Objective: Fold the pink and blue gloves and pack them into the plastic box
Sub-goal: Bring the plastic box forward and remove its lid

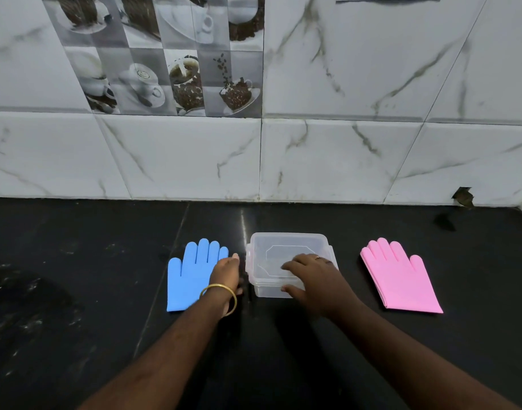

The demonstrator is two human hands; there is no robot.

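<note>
A clear plastic box (289, 245) with its lid on stands in the middle of the black counter. My right hand (316, 276) rests on the lid's near right part, fingers spread over the top and thumb at the front edge. My left hand (227, 272) presses against the box's left side. Flat on the counter just left of the box lie the blue gloves (188, 273), fingers pointing to the wall, partly under my left wrist. The pink gloves (398, 276) lie stacked flat to the right of the box, apart from it.
The black stone counter (76, 291) ends at a marble-tiled wall (342, 158) close behind the box. A chipped hole (463, 196) shows in the wall at the right. A gold bangle (219, 297) circles my left wrist.
</note>
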